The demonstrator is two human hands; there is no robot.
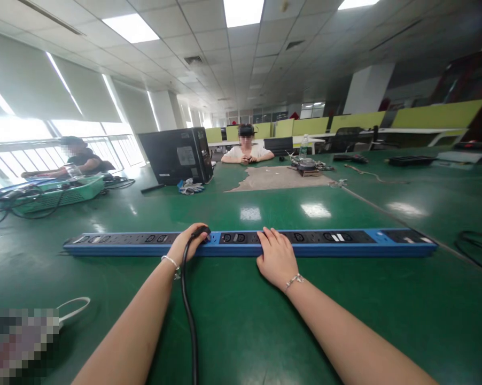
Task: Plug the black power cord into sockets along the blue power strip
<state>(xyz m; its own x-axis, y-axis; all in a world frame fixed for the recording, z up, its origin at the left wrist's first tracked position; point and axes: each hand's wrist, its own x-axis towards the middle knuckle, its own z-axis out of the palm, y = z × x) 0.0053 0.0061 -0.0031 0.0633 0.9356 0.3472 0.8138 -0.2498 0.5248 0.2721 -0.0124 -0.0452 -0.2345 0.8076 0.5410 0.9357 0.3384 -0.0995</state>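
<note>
A long blue power strip (241,249) with black socket panels lies crosswise on the green table (233,315). My left hand (185,243) is closed around a black plug (201,231) at the strip, left of its middle. From that plug a thick black power cord (188,310) runs down toward me. Whether the plug sits in a socket is hidden by my fingers. My right hand (278,256) rests flat on the strip just right of the middle, fingers stretched over its top, covering some sockets.
A black computer case (172,155) and a glove (191,186) stand behind the strip. Left is a green basket (60,195) with cables. Brown cardboard (273,179) lies farther back, before a seated person (247,152). Another person (80,158) sits far left. Black cable (477,251) lies right.
</note>
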